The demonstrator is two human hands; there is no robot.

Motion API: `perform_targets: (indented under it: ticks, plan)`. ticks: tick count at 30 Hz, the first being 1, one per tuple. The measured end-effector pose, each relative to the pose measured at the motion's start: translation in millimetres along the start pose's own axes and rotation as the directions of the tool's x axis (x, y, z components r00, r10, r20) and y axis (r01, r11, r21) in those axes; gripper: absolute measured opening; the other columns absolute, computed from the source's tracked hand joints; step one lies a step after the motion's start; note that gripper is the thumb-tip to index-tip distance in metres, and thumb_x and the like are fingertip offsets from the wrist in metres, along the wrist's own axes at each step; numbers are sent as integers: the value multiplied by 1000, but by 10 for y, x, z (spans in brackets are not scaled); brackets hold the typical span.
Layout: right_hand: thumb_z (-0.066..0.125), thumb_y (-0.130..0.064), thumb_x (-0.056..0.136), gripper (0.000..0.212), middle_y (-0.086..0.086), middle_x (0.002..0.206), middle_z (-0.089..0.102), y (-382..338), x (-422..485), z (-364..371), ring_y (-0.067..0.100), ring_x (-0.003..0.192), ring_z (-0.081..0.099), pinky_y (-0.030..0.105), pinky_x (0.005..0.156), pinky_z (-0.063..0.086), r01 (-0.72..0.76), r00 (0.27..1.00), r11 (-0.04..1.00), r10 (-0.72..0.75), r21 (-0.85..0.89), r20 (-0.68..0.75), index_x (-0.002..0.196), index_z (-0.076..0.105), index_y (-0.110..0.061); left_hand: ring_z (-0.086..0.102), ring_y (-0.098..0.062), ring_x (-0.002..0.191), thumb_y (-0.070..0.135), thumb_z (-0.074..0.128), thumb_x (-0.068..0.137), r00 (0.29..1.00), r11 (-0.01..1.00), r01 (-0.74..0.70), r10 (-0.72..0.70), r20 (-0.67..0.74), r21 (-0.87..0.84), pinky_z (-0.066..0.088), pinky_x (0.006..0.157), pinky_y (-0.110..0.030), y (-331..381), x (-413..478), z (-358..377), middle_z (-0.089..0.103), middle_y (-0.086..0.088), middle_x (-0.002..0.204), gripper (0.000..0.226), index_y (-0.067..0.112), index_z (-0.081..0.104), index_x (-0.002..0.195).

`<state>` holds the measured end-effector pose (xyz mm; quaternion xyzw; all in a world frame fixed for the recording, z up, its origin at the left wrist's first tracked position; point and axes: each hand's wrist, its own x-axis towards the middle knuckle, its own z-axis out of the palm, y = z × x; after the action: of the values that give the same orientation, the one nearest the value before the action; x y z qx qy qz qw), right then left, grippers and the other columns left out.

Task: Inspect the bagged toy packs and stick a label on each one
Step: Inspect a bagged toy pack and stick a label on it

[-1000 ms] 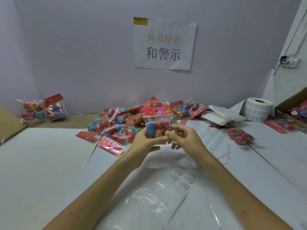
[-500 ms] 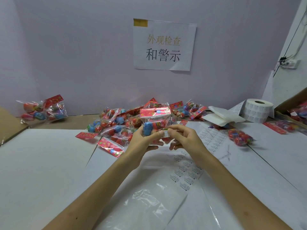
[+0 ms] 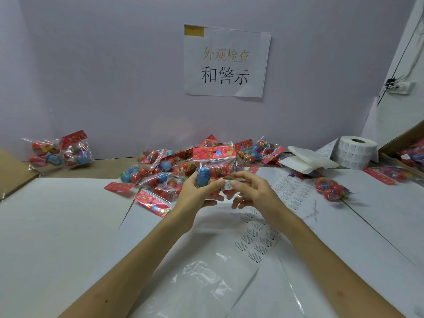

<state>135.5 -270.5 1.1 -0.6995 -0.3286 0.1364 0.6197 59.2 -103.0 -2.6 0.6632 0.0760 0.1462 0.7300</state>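
I hold a clear toy pack [image 3: 214, 166] with a red flowered header card upright above the table's middle. My left hand [image 3: 197, 193] grips its lower left side, thumb across the front. My right hand [image 3: 250, 191] pinches a small white label [image 3: 226, 185] against the bag's lower front. Behind the pack lies a pile of toy packs [image 3: 160, 173] with red and blue balls. A sheet of labels [image 3: 257, 237] lies on the table below my right hand.
A label roll [image 3: 355, 154] stands at the back right beside folded white paper [image 3: 305, 159]. Two packs [image 3: 57, 150] lie at the far left, one pack [image 3: 330, 188] at the right. A cardboard box [image 3: 408, 152] with packs sits at the right edge. Clear plastic film [image 3: 206, 278] covers the near table.
The pack has risen slightly in my left hand. My right hand's fingers shifted, and the white label now shows on the bag's lower front.
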Motion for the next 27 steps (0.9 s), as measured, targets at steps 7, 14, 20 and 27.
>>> perform_targets:
  ticks: [7,14,20,27]
  plan:
    - [62,-22,100,14,3,87,77,46,14,2,25,73,73,37,73,62,3,998,999,-5,-34,-69,114,64,-24,75,-21,84,8,80,84,997,1000,20,-20,80,7,59,75,-26,-1,-19,12,74,-11,100,50,13,55,127]
    - [59,-26,101,15,1,86,76,35,20,-2,23,73,73,33,70,60,-16,998,1000,15,-9,-53,115,65,-25,74,-22,84,4,77,86,996,999,26,-25,80,-21,60,74,-26,13,-13,-1,72,-14,103,48,10,55,127]
    - [70,-17,94,31,4,91,77,43,6,-2,23,74,71,35,71,60,31,999,997,-32,-66,-4,123,61,-24,74,-21,79,23,74,91,1000,1000,-2,2,15,-10,60,73,-28,-10,-5,-3,75,-13,96,33,12,61,120]
    - [62,-1,97,34,2,87,76,11,4,0,23,71,69,36,72,58,12,1000,1000,-12,-26,8,120,60,-25,75,-23,79,15,74,90,999,1000,27,-27,20,12,60,71,-27,14,23,-23,77,-11,95,31,12,58,117]
